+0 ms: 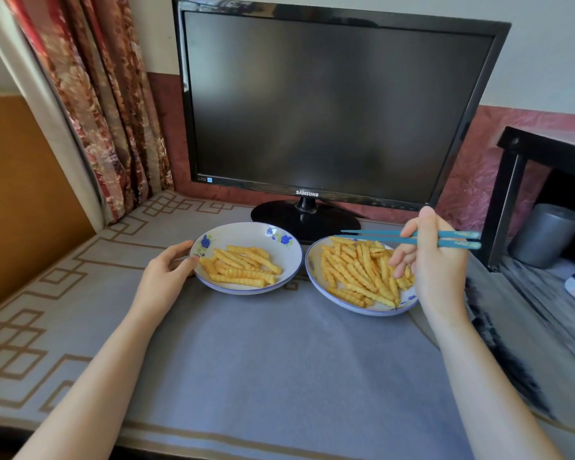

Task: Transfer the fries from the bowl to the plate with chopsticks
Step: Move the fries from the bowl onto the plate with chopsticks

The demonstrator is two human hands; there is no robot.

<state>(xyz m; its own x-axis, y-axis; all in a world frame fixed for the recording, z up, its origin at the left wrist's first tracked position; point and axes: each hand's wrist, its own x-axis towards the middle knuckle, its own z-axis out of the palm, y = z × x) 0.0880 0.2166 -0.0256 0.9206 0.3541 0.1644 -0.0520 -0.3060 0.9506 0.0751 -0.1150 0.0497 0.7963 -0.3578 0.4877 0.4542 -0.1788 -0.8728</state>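
The person sits at a table spread with a grey cloth (279,353). Two shallow white dishes with blue flowers sit side by side near the foot of a dark monitor (339,104). I cannot tell which is the bowl and which the plate.

The right hand (437,263) pinches a pair of teal chopsticks (375,239) between thumb and curled fingers, above the right dish (409,298). The sticks lie almost level with their long axis running left to right. The thin tips point left, close together, over the far rim of that dish, and the thick ends stick out to the right past the hand.

The larger heap of fries (356,270) fills the right dish, most of them slanting from far left to near right. A smaller heap (243,265) lies in the left dish (246,232), mostly lengthwise left to right.

The left hand (166,270) grips the left rim of the left dish, thumb on top.

A patterned curtain (97,111) hangs far left.
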